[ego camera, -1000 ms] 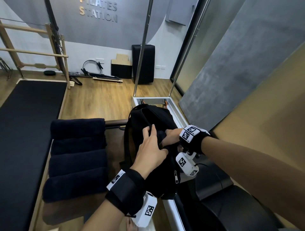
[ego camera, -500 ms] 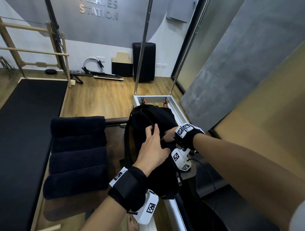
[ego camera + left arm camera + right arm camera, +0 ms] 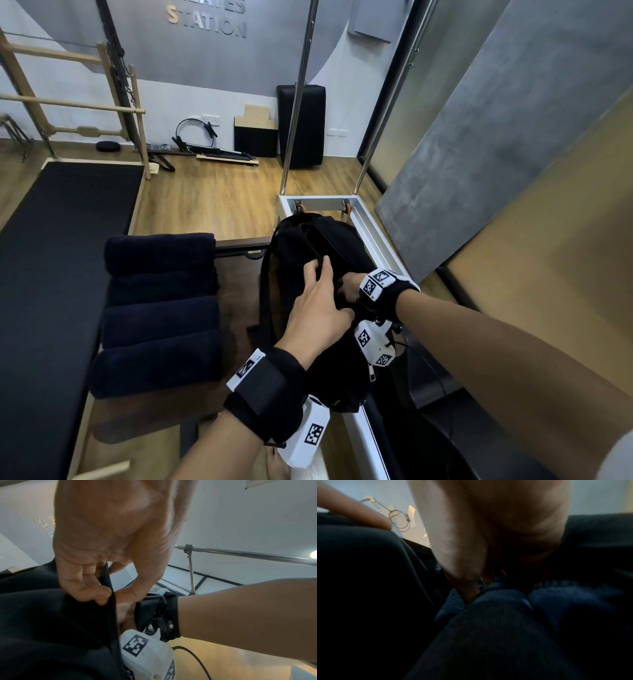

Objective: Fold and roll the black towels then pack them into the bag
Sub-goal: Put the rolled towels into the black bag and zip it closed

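Observation:
A black bag (image 3: 301, 253) stands open on the wooden platform at the centre of the head view. My left hand (image 3: 318, 301) pinches the bag's zipper edge (image 3: 109, 588) between thumb and fingers and holds the mouth apart. My right hand (image 3: 349, 286) reaches into the opening, with thumb and fingers closed on a rolled dark towel (image 3: 496, 608) inside the bag; that view is dim and blurred. Several more rolled black towels (image 3: 161, 308) lie side by side left of the bag.
A long black mat (image 3: 51, 274) runs along the far left. A white metal frame (image 3: 373, 233) with upright chrome poles (image 3: 298, 102) stands behind and right of the bag. Black upholstery (image 3: 428, 428) sits at lower right, and equipment lies along the back wall.
My right hand has pushed a little deeper into the bag's mouth. My left hand keeps its hold on the bag's edge, and the rolled towels have not moved.

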A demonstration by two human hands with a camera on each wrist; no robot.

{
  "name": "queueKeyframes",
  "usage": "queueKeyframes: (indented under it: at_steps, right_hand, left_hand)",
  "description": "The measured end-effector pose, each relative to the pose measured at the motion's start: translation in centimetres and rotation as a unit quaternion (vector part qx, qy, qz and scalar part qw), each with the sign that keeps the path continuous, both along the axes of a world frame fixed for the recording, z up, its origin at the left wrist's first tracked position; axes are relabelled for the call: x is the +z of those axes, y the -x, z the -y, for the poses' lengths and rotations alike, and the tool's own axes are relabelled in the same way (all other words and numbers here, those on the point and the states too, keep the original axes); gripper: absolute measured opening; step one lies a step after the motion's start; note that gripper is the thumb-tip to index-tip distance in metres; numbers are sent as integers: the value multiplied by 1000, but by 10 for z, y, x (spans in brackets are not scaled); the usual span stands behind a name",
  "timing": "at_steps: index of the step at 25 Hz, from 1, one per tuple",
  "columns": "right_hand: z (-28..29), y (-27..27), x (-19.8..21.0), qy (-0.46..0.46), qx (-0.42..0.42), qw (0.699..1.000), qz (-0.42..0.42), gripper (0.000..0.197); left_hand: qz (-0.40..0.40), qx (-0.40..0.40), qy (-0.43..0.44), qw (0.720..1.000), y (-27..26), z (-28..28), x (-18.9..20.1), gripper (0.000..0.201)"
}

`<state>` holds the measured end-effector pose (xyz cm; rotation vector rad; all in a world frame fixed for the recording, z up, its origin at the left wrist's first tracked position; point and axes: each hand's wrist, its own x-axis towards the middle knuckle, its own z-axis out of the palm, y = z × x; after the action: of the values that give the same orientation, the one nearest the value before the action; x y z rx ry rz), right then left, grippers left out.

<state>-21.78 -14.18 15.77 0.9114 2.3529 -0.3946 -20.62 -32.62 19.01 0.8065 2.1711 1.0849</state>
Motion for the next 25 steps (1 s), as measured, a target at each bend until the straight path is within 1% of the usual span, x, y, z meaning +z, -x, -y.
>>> queueKeyframes:
  at_steps: [2, 4, 5, 7, 8, 10, 12, 14, 16, 17, 18, 20, 21, 23, 25]
  right_hand:
    - [2, 5, 5, -29, -22, 997, -71, 14]
    - [-1, 9, 5, -53, -69, 987, -136, 12]
    - [-2, 10, 3, -51, -77, 983, -158, 12]
    - [-2, 10, 4, -10, -73, 982, -173, 22]
    - [-4, 8, 8, 27, -62, 986, -154, 28]
    - [-10, 6, 18, 81, -22, 994, -67, 42]
    - [-17, 1, 29, 98, 15, 995, 6, 67]
    - [-20, -4, 30, 95, 30, 995, 31, 88]
    - [-18, -7, 24, 91, 19, 995, 21, 98]
    - [-17, -7, 19, 74, 18, 997, 12, 99]
    - [-16, -6, 14, 45, 19, 999, 1, 99]
    - [-15, -6, 8, -23, 5, 1000, -20, 100]
    - [-16, -7, 5, -52, -6, 998, -23, 100]
    - [-14, -9, 2, -74, 1, 997, -17, 93]
    - [-11, -12, 6, -66, 31, 997, 12, 78]
  left_hand:
    - [-3, 4, 7, 1000, 2, 2, 2, 102]
    - [-14, 1, 13, 1000, 3, 5, 4, 101]
    - [-22, -1, 17, 1000, 4, 7, 5, 100]
    - [-45, 1, 40, 998, 7, 10, 6, 99]
    - [-58, 5, 59, 997, 8, 12, 7, 98]
    - [-87, 13, 91, 992, 9, 16, 10, 93]
    - [-117, 6, 99, 988, 6, 21, 15, 81]
    - [-144, -12, 105, 984, -2, 26, 22, 64]
    - [-156, -22, 145, 977, -16, 27, 25, 50]
    - [-161, -30, 174, 971, -25, 27, 26, 44]
    - [-168, -45, 200, 964, -33, 27, 25, 43]
    - [-179, -104, 247, 947, -43, 26, 22, 54]
    - [-179, -136, 264, 938, -45, 24, 19, 56]
    - [-174, -188, 267, 929, -44, 22, 12, 48]
    - [-178, -217, 243, 928, -42, 20, 6, 37]
